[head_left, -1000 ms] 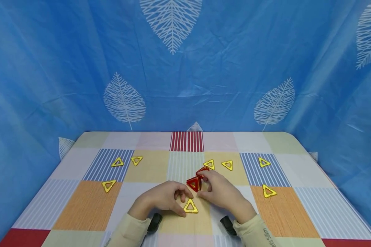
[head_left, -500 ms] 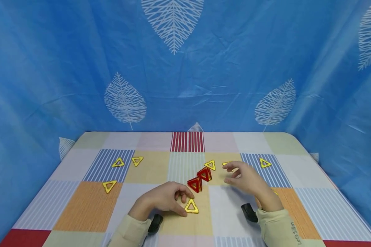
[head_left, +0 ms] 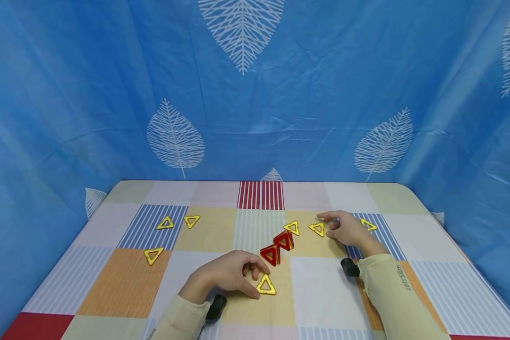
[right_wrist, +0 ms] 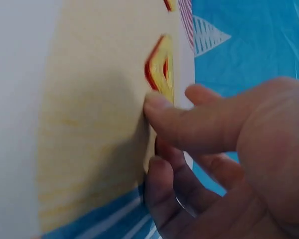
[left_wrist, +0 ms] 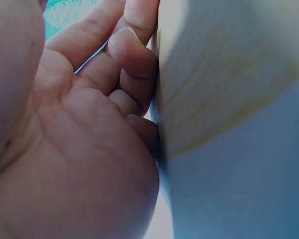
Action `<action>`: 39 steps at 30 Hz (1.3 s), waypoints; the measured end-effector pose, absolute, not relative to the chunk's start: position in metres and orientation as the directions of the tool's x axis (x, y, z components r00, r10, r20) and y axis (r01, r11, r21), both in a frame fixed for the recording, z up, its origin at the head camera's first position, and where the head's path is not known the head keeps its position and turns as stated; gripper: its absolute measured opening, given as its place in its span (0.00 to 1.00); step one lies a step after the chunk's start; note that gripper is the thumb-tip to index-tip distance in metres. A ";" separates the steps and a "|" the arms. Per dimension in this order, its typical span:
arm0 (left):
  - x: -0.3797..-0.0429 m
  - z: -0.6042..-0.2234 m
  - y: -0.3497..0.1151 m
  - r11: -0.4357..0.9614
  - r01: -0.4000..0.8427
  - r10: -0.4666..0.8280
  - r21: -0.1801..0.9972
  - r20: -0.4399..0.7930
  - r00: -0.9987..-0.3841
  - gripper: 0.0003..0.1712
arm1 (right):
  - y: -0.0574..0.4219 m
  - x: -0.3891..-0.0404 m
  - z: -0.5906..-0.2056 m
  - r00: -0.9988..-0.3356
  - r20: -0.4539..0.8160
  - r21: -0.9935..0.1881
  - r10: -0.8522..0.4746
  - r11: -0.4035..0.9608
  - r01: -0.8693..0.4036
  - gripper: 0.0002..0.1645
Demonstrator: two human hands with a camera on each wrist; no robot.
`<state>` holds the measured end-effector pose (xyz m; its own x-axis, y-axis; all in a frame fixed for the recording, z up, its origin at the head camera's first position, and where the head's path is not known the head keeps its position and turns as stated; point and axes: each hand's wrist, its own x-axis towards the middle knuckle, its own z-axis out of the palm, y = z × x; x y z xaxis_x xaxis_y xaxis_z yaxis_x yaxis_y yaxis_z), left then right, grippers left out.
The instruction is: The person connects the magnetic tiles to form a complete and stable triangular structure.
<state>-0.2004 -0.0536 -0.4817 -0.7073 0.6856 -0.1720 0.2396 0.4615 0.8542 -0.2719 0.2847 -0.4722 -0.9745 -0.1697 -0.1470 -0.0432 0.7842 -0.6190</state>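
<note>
Low in the head view, my left hand (head_left: 227, 273) rests on the table, pinching a yellow triangle frame (head_left: 266, 292) between thumb and index fingertip at two of its corners. The left wrist view shows its other fingers (left_wrist: 132, 57) curled in against the cloth; the triangle is hidden there. Further right, my right hand (head_left: 349, 231) reaches over a yellow triangle frame with a red underside (right_wrist: 153, 69), its thumb tip at the near edge and its fingers spread apart. Two red triangle pieces (head_left: 270, 255), apparently with several layers each, stand tilted corner to corner between the hands.
One more yellow triangle (head_left: 292, 227) lies just behind the red pieces. On the left lie three others, such as this yellow triangle (head_left: 153, 255). Another yellow triangle (head_left: 369, 225) shows partly behind my right hand. A blue curtain (head_left: 255, 118) hangs beyond the checked tablecloth (head_left: 323, 293).
My right hand has let go of the red pieces and moved right and away from me, to the yellow triangle. My left hand keeps its place on its triangle.
</note>
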 end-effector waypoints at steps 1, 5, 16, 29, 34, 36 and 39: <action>-0.200 -0.482 -0.054 0.459 0.240 0.686 0.856 -0.170 -0.707 0.20 | 0.286 -0.273 -0.473 -0.971 -0.155 -0.624 -0.181 0.780 -0.046 0.29; -0.200 -0.481 -0.054 0.450 0.240 0.690 0.860 -0.164 -0.705 0.20 | 0.289 -0.276 -0.473 -0.963 -0.177 -0.648 -0.204 0.760 -0.042 0.27; -0.200 -0.479 -0.052 0.439 0.227 0.694 0.870 -0.168 -0.700 0.20 | 0.298 -0.277 -0.476 -0.958 -0.111 -0.605 -0.264 0.783 -0.145 0.16; -0.199 -0.483 -0.054 0.424 0.226 0.699 0.877 -0.159 -0.697 0.21 | 0.299 -0.268 -0.475 -0.950 -0.072 -0.599 -0.305 0.775 -0.203 0.13; -0.199 -0.482 -0.053 0.421 0.222 0.699 0.880 -0.159 -0.698 0.21 | 0.296 -0.261 -0.475 -0.950 -0.025 -0.656 -0.312 0.722 -0.220 0.13; -0.200 -0.481 -0.053 0.423 0.222 0.698 0.878 -0.160 -0.698 0.21 | 0.293 -0.257 -0.475 -0.948 -0.007 -0.706 -0.320 0.673 -0.222 0.14; -0.200 -0.481 -0.053 0.428 0.218 0.695 0.877 -0.165 -0.700 0.21 | 0.287 -0.251 -0.472 -0.946 0.005 -0.771 -0.325 0.601 -0.211 0.16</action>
